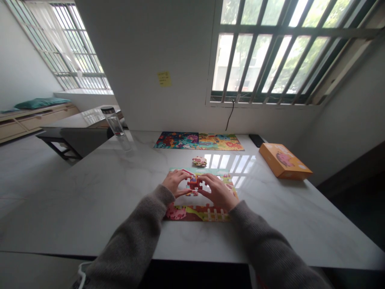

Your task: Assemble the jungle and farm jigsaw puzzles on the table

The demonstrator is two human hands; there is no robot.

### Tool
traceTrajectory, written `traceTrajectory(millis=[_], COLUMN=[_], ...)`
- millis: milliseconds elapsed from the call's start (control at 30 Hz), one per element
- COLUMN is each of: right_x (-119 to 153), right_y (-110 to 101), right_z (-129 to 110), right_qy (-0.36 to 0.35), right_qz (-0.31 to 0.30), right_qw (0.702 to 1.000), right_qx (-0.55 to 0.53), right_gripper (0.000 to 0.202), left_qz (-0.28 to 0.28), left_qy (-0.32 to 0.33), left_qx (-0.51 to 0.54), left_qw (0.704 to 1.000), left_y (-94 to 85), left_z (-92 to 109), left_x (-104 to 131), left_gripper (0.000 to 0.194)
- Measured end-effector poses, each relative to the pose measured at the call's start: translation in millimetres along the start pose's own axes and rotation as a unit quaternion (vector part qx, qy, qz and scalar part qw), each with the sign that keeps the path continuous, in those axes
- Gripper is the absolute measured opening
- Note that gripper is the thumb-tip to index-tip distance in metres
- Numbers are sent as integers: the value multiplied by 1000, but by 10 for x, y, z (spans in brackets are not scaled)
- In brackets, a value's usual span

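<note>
A partly assembled jigsaw puzzle [192, 214] lies on the white marble-look table, with a bare gap in its middle. Over that gap, both hands are at a red puzzle piece [195, 183]. My left hand [178, 182] has its thumb and fingers curved at the piece's left side. My right hand [218, 190] pinches around its right side. Just behind the puzzle sits a small stack of loose pieces [199, 161].
Two finished puzzle pictures, one dark [177, 140] and one yellow [221, 142], lie near the wall. An orange box [284, 161] and a black phone [256, 140] are at the right. A glass bottle [113, 123] stands at the back left.
</note>
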State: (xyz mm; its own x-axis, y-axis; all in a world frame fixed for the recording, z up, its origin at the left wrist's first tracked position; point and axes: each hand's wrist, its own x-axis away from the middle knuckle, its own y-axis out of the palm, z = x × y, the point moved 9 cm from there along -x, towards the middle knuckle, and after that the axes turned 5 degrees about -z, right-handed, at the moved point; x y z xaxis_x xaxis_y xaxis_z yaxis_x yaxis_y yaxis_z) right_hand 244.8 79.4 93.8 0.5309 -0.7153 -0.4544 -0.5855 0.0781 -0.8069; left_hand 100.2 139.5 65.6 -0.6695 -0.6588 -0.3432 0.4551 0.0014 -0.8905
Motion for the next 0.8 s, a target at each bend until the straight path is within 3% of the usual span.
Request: traceTrajectory(millis=[100, 233, 367, 600, 800], right_x=[4, -1, -6, -4, -5], right_y=[26, 73, 145, 187, 220], right_z=[5, -19, -63, -97, -65], right_qy=[-1, -4, -17, -25, -16], right_qz=[-3, -14, -31, -31, -63], right_qw=[1000, 1000, 999, 999, 998], right_qx=[4, 4, 2, -2, 18], right_gripper=[29, 23, 21, 21, 19], left_qz=[5, 49, 28, -35, -52], left_qy=[-13, -65, -102, -133, -139], left_qx=[30, 51, 26, 11, 13], left_qw=[999, 995, 994, 990, 989], left_y=[-75, -243, -222, -19, 7], left_z=[-144, -537, -815, -888, -898], left_x=[62, 230, 374, 399, 417], left_gripper=[50, 27, 21, 9, 14])
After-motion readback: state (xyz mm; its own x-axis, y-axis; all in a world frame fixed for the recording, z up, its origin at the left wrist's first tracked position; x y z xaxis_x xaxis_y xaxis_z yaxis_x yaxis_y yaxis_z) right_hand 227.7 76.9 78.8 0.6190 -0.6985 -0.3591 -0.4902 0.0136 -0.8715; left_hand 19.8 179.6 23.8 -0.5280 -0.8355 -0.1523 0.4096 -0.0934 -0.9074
